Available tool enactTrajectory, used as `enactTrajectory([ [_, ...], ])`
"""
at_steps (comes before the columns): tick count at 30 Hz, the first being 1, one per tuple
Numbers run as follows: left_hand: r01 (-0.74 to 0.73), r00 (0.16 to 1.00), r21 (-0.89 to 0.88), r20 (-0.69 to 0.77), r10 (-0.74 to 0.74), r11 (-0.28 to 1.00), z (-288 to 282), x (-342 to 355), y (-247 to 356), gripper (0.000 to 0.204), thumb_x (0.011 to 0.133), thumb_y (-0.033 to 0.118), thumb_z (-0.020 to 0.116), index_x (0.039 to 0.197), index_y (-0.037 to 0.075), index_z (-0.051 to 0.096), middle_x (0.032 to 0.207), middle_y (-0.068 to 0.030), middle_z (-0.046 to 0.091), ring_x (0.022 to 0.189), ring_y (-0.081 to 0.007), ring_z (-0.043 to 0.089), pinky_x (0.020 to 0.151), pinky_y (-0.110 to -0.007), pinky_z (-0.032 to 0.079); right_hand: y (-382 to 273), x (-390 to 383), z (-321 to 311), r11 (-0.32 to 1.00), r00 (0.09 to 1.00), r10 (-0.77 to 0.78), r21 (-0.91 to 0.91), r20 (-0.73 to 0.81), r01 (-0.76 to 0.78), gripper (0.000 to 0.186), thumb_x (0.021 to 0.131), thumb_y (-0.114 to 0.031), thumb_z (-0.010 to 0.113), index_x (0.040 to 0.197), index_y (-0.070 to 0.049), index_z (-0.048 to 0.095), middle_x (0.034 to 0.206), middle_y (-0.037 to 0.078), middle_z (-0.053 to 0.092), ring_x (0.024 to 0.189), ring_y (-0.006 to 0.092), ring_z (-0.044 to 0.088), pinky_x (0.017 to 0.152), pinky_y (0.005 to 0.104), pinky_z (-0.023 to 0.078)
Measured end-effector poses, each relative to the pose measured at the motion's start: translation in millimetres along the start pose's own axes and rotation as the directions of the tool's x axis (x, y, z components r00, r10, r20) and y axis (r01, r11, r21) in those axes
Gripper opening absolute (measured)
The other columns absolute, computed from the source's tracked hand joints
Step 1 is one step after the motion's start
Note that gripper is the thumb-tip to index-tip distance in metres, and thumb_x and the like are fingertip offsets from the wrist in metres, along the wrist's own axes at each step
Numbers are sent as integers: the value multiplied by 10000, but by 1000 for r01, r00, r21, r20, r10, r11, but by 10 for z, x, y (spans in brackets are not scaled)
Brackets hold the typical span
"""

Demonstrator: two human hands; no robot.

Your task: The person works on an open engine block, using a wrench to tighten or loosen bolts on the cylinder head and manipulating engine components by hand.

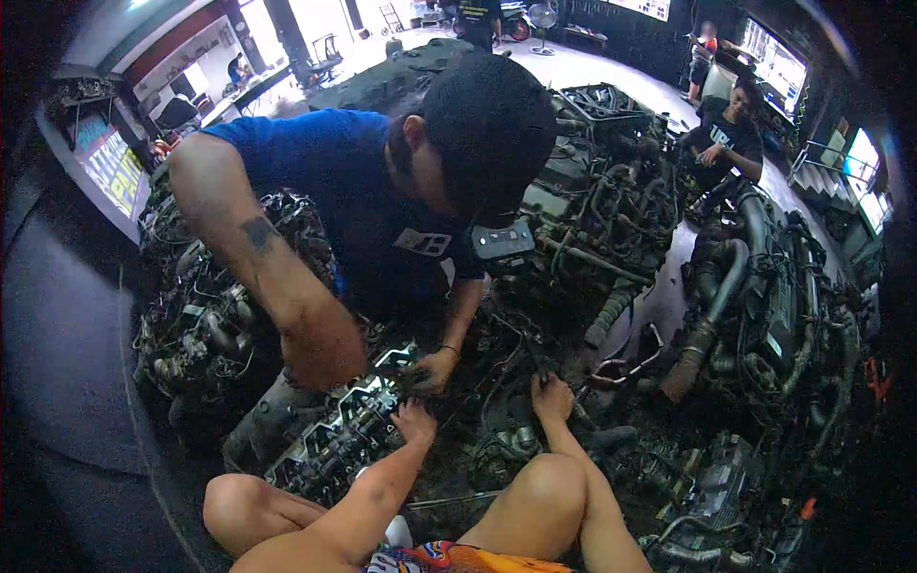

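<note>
An opened engine with a bare metal cylinder head (330, 441) lies in front of me, at the left. My left hand (415, 421) is at the right edge of that cylinder head, fingers bent against it; dark parts hide some fingertips. My right hand (552, 397) is farther right, closed around a dark, slim piece that I cannot make out among black hoses and wiring. A co-worker in a blue shirt (325, 162) bends over the same engine. The co-worker's hand (437, 371) is just beyond my left hand, and the other hand is blurred above the cylinder head.
Greasy engines surround me: one at the left (205, 329), others at the far right (611, 191) with thick pipes (712, 310). A long thin metal rod (454, 500) lies near my knees. Another person in black (731, 143) is at the far right. Stairs (826, 177) are behind.
</note>
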State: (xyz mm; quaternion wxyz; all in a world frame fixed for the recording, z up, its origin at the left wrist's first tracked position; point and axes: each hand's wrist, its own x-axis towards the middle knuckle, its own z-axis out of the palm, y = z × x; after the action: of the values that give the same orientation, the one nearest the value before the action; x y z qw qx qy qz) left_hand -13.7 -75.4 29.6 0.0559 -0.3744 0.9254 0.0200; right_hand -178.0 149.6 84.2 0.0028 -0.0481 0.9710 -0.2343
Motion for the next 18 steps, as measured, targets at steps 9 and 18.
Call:
enactTrajectory([
  [9, 65, 997, -35, 47, -63, 997, 320, 222, -481, 240, 772, 239, 534, 943, 118, 652, 1015, -85, 603, 1046, -265, 506, 888, -527, 341, -420, -49, -239, 998, 993, 9, 61, 116, -16, 392, 843, -406, 524, 895, -29, 615, 807, 195, 631, 809, 371, 604, 745, 460, 474],
  [18, 50, 985, -14, 169, -47, 999, 66, 117, 27, 236, 798, 239, 516, 951, 109, 642, 1015, -77, 611, 1014, -269, 534, 880, -533, 344, -13, 50, -39, 993, 991, 106, -57, 86, -101, 367, 838, -380, 528, 869, -26, 621, 779, 203, 629, 769, 382, 609, 698, 475, 478],
])
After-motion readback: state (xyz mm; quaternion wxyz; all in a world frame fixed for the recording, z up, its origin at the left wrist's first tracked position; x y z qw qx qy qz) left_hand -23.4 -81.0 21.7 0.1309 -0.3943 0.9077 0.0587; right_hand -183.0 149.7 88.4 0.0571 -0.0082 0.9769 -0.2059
